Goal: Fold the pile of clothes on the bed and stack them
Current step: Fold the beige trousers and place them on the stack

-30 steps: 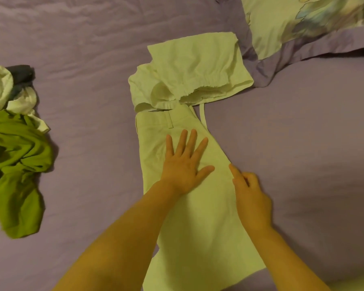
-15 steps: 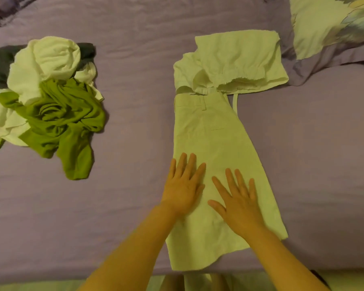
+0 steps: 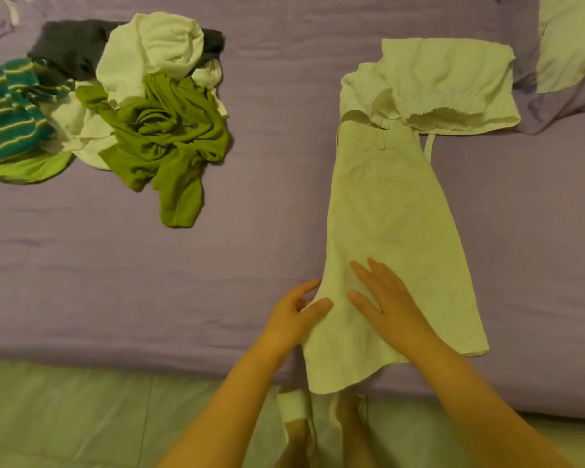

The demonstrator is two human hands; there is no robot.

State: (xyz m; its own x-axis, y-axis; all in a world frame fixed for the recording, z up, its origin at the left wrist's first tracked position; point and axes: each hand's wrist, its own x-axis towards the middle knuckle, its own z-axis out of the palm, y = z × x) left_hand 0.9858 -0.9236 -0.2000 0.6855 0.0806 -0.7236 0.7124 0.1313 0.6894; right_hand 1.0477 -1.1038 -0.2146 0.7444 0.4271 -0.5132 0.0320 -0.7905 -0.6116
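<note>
The unfolded pile sits at the bed's far left, your left hand pinches the pale shorts' left edge, and your right hand lies flat, fingers straight, on them.
</note>
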